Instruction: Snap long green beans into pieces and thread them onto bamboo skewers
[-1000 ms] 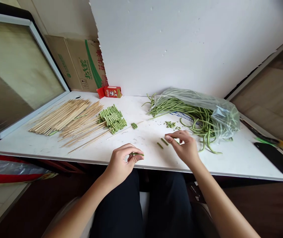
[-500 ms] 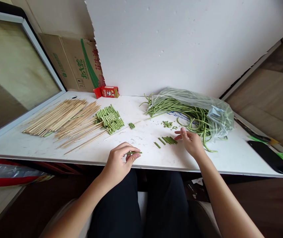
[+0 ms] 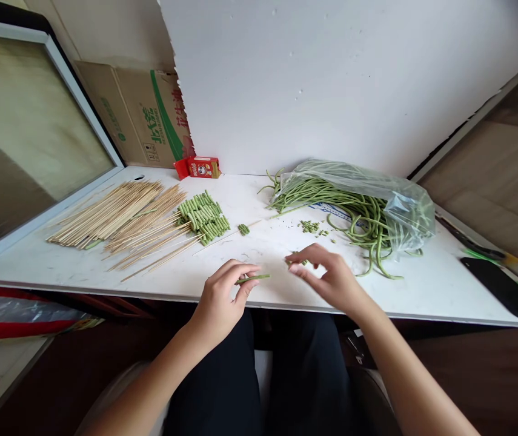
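Over the front of the white tabletop [image 3: 259, 242], my left hand [image 3: 222, 293] pinches a cut piece of long green bean [image 3: 259, 278] between thumb and fingers; one end sticks out to the right. My right hand [image 3: 326, 275] reaches down to the row of cut bean pieces, its thumb and index finger closing on a bean piece at the row's left end. Most of that row is hidden beneath the hand. Bamboo skewers threaded with bean pieces [image 3: 204, 215] are stacked left of centre. A short block of bean pieces [image 3: 243, 229] sits on a lone skewer beside them.
Bare bamboo skewers [image 3: 108, 212] lie in a pile at left. Long beans [image 3: 345, 203] spill from a clear plastic bag [image 3: 404, 209] at right. Small bean ends [image 3: 309, 226], a red box [image 3: 203, 167], a cardboard box [image 3: 134, 118] and a black phone [image 3: 504, 287] are also around.
My right hand has moved left, from the right end of the cut bean row to its left end, and its fingers have closed. The left hand keeps its bean piece, nearly still.
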`<state>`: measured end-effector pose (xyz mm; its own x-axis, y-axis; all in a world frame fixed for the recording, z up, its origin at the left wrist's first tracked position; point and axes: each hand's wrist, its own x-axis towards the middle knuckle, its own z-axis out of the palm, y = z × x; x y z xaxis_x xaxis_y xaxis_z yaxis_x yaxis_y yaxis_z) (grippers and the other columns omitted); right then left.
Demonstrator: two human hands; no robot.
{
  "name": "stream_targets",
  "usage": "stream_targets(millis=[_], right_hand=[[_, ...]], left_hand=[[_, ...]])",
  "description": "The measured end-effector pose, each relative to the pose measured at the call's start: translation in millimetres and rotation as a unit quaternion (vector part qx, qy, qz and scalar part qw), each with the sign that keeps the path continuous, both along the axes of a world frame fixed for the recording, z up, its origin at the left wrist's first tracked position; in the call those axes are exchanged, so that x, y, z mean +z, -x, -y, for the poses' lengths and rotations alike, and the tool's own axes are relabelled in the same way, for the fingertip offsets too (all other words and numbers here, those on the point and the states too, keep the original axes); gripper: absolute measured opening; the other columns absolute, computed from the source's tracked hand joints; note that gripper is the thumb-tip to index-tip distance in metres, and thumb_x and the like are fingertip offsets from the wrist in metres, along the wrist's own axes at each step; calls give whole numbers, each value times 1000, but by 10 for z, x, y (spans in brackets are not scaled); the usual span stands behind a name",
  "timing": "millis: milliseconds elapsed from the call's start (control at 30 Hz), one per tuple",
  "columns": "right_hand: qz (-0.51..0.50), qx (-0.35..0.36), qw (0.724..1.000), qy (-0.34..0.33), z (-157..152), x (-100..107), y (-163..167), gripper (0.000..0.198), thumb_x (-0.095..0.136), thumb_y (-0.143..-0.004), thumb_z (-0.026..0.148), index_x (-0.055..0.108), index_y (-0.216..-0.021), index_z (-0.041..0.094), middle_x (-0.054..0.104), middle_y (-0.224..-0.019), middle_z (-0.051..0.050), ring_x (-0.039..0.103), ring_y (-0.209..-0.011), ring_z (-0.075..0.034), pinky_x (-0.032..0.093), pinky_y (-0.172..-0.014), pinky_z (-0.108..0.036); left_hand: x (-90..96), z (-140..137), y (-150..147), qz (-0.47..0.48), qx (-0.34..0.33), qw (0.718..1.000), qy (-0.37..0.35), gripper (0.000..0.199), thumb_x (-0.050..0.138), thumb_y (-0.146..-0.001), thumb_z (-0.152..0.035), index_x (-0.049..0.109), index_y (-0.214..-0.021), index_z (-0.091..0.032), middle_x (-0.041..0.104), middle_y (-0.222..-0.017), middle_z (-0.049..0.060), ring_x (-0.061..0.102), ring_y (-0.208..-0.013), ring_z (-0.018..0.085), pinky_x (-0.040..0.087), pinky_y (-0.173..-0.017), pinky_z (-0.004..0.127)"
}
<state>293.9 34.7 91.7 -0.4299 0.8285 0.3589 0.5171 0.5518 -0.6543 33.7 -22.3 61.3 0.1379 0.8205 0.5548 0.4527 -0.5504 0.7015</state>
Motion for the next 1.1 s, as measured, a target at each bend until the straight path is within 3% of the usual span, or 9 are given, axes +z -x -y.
stream_targets(millis=[100, 200, 433, 533, 600, 800, 900, 1100], right_hand=[[-30, 97, 994, 29, 183, -12, 261, 24, 73, -98, 43, 80, -113, 25, 79, -106, -10, 70, -101, -26, 56, -86, -40], [-70, 128, 989, 17, 236, -71, 361, 17, 70, -101, 36, 82, -109, 27, 79, -98, -9, 68, -96, -26, 56, -84, -41], [-89, 93, 992, -12, 176, -62, 288, 13, 76, -97, 33, 83, -107, 28, 77, -95, -8, 66, -94, -25, 55, -86, -43], [-93, 74, 993, -16, 198, -80, 313, 20, 80, -94, 35, 81, -113, 28, 78, -100, -8, 67, -97, -26, 55, -87, -43], [-103, 69, 992, -20, 224, -100, 348, 24, 82, -92, 35, 79, -115, 27, 78, -100, -8, 67, -97, -26, 55, -87, -43], [-112, 80, 990, -25, 283, -135, 448, 8, 74, -98, 22, 78, -104, 27, 75, -93, -6, 63, -94, -24, 52, -85, -40], [-105, 83, 990, -42, 311, -173, 495, 19, 65, -98, 9, 73, -99, 25, 71, -90, -5, 59, -94, -24, 50, -83, -40], [-93, 117, 988, -47, 344, -259, 529, 40, 51, -86, -10, 67, -95, 25, 67, -86, -3, 56, -96, -24, 49, -82, -39]], left_hand=[[24, 27, -3, -9, -25, 1000, -1, 23, 64, -100, -13, 71, -120, -22, 74, -106, 8, 73, -96, 18, 61, -86, 29], [52, 37, 6, -9, -43, 999, -8, 25, 65, -99, -11, 71, -120, -22, 75, -106, 7, 74, -97, 18, 61, -85, 28], [43, -31, 71, -17, -6, 998, -63, 16, 72, -96, -16, 76, -111, -22, 77, -97, 6, 73, -88, 18, 59, -80, 28], [19, -38, 73, -26, 5, 995, -97, 16, 73, -96, -15, 77, -110, -23, 78, -94, 5, 71, -86, 18, 57, -79, 30], [13, -28, 59, -34, 1, 994, -100, 17, 72, -96, -14, 77, -110, -23, 78, -93, 5, 70, -86, 18, 57, -78, 30], [17, -2, 13, -38, -14, 996, -82, 16, 71, -96, -14, 77, -109, -22, 79, -94, 4, 69, -87, 17, 56, -80, 29], [13, 9, -1, -60, -17, 995, -74, 11, 70, -96, -12, 76, -99, -21, 77, -89, 2, 66, -83, 17, 53, -77, 29], [-7, 38, -22, -63, -45, 996, -41, 26, 64, -92, 1, 70, -79, -21, 73, -78, -2, 56, -77, 16, 46, -76, 28]])
